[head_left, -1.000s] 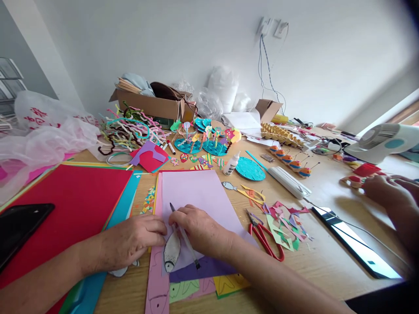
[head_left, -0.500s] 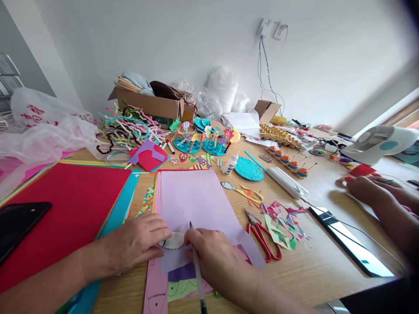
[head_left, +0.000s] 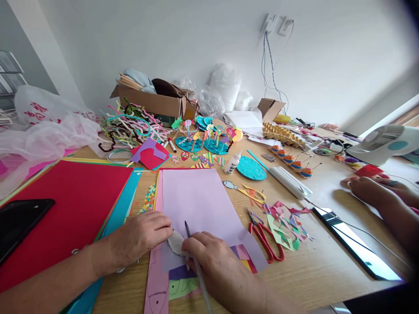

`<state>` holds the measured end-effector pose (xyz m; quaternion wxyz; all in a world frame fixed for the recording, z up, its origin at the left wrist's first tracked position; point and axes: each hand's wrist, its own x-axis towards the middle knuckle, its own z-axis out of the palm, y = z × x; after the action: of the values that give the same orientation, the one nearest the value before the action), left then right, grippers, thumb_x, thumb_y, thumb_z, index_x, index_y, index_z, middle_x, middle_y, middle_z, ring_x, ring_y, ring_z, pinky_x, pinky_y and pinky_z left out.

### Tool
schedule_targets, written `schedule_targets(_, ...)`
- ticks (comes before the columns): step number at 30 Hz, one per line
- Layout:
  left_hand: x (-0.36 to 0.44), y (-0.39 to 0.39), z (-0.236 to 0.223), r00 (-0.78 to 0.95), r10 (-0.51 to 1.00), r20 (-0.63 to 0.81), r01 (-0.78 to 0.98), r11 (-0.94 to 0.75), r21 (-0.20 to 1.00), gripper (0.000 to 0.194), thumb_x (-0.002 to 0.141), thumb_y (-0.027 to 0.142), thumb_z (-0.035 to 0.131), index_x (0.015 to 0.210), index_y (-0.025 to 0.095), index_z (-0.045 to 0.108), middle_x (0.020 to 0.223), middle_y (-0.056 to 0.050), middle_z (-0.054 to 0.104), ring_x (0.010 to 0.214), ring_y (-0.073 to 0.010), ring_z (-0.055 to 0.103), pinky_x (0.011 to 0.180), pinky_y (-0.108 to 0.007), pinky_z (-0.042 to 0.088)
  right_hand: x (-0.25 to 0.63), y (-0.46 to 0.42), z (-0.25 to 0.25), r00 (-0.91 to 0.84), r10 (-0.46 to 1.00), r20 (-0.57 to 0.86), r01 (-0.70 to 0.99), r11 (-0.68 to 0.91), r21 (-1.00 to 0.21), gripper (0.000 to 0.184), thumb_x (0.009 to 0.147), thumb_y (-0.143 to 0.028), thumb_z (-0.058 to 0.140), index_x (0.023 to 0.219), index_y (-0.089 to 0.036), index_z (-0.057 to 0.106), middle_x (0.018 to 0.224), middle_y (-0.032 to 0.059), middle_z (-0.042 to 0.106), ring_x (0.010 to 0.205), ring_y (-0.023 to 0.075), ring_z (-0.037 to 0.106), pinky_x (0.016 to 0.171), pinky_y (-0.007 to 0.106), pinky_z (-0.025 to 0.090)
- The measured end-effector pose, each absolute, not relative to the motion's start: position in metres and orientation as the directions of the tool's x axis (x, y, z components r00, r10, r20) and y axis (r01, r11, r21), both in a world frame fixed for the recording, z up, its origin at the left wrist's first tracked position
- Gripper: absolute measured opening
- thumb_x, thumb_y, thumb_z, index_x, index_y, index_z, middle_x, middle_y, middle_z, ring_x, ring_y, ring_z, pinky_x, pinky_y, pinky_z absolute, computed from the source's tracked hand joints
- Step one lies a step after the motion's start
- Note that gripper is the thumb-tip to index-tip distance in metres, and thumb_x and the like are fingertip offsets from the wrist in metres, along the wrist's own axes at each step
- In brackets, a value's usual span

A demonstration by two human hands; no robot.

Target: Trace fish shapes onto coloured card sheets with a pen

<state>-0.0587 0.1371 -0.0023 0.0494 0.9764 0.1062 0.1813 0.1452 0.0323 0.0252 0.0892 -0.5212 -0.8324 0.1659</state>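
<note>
My right hand (head_left: 214,261) grips a pen (head_left: 201,279), its tip pointing up and away over a sheet of light purple paper (head_left: 196,200). Between my two hands a small white paper cut-out (head_left: 176,242) with dark outlines lies at a slant on that sheet. My left hand (head_left: 140,237) has its fingers closed at the cut-out's upper left end. Fingertips of the right hand cover its lower right end. Under the sheet, a pink strip (head_left: 157,283) and a green strip (head_left: 183,286) carry drawn fish outlines.
Red-handled scissors (head_left: 265,240) lie right of the sheet beside paper scraps (head_left: 288,222). A glue bottle (head_left: 233,163) and a blue disc (head_left: 251,168) stand behind. Red paper (head_left: 72,209) bears a black phone (head_left: 24,218) at left. Another person's hands (head_left: 376,192) rest at far right.
The cut-out has turned from nearly level to a slant, its right end now lower. My right hand and the pen have shifted slightly. The view has moved a little.
</note>
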Motion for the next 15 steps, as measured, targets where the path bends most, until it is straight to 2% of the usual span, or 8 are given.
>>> schedule_targets(5,-0.057,0.138,-0.007,0.911,0.233,0.341,0.202,-0.971,0.126,0.019,0.094,0.008,0.044,0.089,0.018,0.059,0.092,-0.004,0.062,0.084,-0.0187,0.055,0.073,-0.028,0.045,0.145,0.031,0.018,-0.487,0.872,0.053,0.746,0.447,-0.494,0.03,0.077,0.001,0.055,0.098,-0.019,0.057,0.086,0.0018,0.065,0.072,0.014,0.059,0.062,0.02,0.041)
schedule_targets(7,-0.058,0.138,-0.008,0.911,0.238,0.338,0.21,-0.971,0.117,0.017,0.093,0.007,0.046,0.089,0.018,0.059,0.092,-0.004,0.061,0.084,-0.019,0.056,0.073,-0.028,0.044,0.148,0.035,0.018,-0.494,0.866,0.076,0.72,0.456,-0.523,0.029,0.079,-0.001,0.055,0.1,-0.02,0.058,0.087,0.0016,0.065,0.073,0.014,0.059,0.064,0.02,0.042)
schedule_targets(10,-0.058,0.137,-0.007,0.912,0.253,0.322,0.233,-0.967,0.099,0.018,0.093,0.006,0.045,0.091,0.017,0.059,0.093,-0.004,0.062,0.084,-0.0189,0.057,0.073,-0.028,0.045,0.154,0.044,0.019,-0.518,0.848,0.109,0.702,0.494,-0.513,0.019,0.084,-0.009,0.058,0.101,-0.019,0.06,0.091,0.0033,0.066,0.083,0.0167,0.059,0.071,0.023,0.044)
schedule_targets(15,-0.057,0.136,-0.005,0.897,0.28,0.342,0.259,-0.96,0.106,0.026,0.096,0.005,0.035,0.09,0.017,0.057,0.093,-0.004,0.062,0.084,-0.0184,0.058,0.076,-0.028,0.047,0.155,0.051,0.022,-0.621,0.776,0.108,0.668,0.596,-0.446,0.026,0.083,-0.003,0.054,0.104,-0.016,0.061,0.089,0.004,0.066,0.082,0.0165,0.056,0.074,0.024,0.044)
